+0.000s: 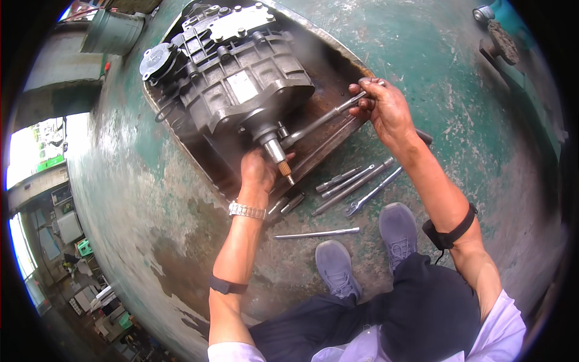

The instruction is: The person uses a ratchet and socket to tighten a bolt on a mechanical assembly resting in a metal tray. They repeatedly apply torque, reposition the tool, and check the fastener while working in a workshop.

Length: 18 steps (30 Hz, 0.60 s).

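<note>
A grey metal gearbox (241,78) rests in a rusty metal tray, its splined input shaft (275,151) pointing toward me. My right hand (386,108) is closed around the end of a long ratchet wrench (319,123), to the right of the gearbox. The wrench's head lies beside the shaft, next to a short socket or bolt (282,130) at the front of the housing. My left hand (258,172) reaches in below and behind the shaft. Its fingers are mostly hidden there, with one fingertip showing to the right of the shaft.
The tray (338,142) has a raised rim around the gearbox. On the worn green floor in front lie a combination wrench (374,192), several bars, sockets (292,203) and a thin extension bar (316,233). My shoes (338,268) stand close to these tools. A bucket (113,31) is at the far left.
</note>
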### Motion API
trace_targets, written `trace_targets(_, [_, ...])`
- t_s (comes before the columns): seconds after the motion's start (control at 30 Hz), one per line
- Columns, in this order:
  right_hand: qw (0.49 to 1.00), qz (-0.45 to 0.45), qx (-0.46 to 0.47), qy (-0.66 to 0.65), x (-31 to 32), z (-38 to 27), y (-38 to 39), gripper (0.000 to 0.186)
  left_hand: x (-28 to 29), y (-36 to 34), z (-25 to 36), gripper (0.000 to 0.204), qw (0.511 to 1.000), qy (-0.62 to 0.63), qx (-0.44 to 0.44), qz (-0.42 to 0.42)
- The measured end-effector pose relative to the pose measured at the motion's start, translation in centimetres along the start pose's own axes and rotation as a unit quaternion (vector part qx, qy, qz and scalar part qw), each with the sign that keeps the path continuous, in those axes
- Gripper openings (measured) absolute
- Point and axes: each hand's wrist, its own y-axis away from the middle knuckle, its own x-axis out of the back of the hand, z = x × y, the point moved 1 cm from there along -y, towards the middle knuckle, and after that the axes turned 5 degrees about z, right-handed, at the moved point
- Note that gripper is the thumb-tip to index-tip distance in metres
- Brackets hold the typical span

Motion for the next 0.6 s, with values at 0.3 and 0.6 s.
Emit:
trace_targets(0.3, [0.769,-0.383,0.399,0.320,-9.7,-1.0,7.2,0.019,-2.3,0.6,0.1,0.041,0.994,0.052,-0.008,-0.094])
trace_targets(0.6, [0.949,-0.061,0.139,0.276,-1.1,-3.2,0.1,0.019,-0.5,0.1,0.1,0.040,0.998,0.037,0.002,0.051])
